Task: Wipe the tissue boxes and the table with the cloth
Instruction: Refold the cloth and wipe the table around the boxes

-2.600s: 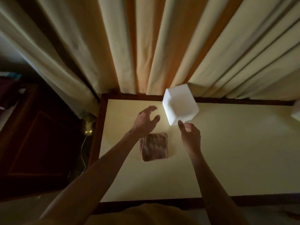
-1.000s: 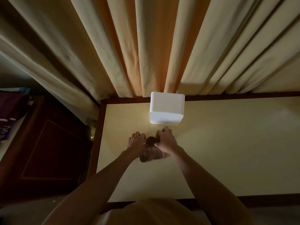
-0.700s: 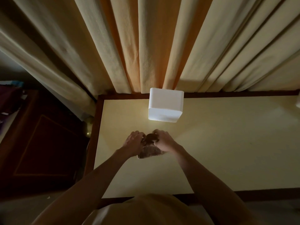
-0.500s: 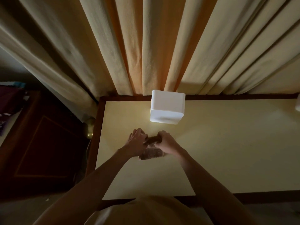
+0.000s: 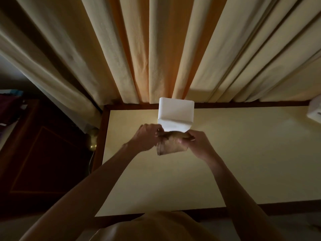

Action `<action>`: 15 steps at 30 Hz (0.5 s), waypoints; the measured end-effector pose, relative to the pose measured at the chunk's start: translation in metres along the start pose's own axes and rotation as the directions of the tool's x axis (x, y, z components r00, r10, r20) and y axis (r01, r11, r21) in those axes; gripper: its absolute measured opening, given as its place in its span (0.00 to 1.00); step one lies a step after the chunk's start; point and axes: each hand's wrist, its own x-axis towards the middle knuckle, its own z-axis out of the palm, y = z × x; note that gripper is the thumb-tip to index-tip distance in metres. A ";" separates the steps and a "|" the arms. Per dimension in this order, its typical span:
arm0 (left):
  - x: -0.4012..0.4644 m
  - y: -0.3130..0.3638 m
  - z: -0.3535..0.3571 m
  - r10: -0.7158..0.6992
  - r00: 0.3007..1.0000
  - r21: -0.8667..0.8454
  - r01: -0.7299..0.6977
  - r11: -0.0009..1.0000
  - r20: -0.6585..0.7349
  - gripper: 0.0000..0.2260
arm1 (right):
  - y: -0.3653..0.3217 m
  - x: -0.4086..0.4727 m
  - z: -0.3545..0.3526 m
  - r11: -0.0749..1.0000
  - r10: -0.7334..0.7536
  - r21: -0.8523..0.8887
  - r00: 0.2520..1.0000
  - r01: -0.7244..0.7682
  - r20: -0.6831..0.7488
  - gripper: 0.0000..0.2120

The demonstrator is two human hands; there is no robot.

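Head view, looking down on our 2 bare forearms above a cream-topped table (image 5: 243,162) with a dark wooden border. Our left hand (image 5: 147,137) and right hand (image 5: 196,142) meet over the middle of the tabletop and hold 1 brown cloth (image 5: 171,145) between them. The fingers of the left hand curl round the cloth's upper left corner, and the thumb and fingers of the right hand pinch its upper right edge, so that the top edge runs as a taut roll from hand to hand while the rest hangs below it as a loose flap. Whether the flap's lower edge touches the tabletop we cannot tell. Directly beyond the hands stands 1 white cube-shaped tissue box (image 5: 175,113), upright near the far edge of the table; its near face sits just behind the raised cloth, and contact between them cannot be resolved. A 2nd white tissue box (image 5: 315,110) is cut off by the right margin, well apart from the 1st. Pleated cream and orange curtains (image 5: 156,49) hang behind the table. At left we see a dark wooden cabinet (image 5: 43,153), with a rounded brass-coloured object (image 5: 93,140) between it and the table.
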 end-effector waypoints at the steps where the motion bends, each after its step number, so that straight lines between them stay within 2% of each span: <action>1: 0.008 0.005 -0.007 -0.024 0.999 -0.046 0.023 0.999 -0.024 0.06 | -0.006 0.004 -0.007 1.000 0.005 0.027 0.999 -0.003 -0.048 0.08; 5: 0.044 0.020 -0.026 -0.154 0.981 -0.199 0.128 0.972 -0.120 0.07 | -0.012 0.036 -0.020 0.998 0.061 0.007 0.958 -0.061 -0.279 0.10; 9: 0.071 0.029 -0.023 -0.180 0.973 -0.149 0.158 0.976 -0.147 0.06 | -0.019 0.052 -0.020 0.991 0.126 -0.001 0.952 -0.132 -0.279 0.07; 12: 0.083 0.025 -0.022 -0.202 0.965 -0.073 0.192 0.979 -0.169 0.06 | -0.017 0.065 -0.010 0.985 0.167 0.100 0.928 -0.141 -0.332 0.06; 15: 0.086 0.022 -0.019 -0.207 0.971 -0.128 0.192 0.973 -0.117 0.04 | -0.011 0.070 -0.002 0.968 0.172 0.233 0.924 -0.095 -0.340 0.05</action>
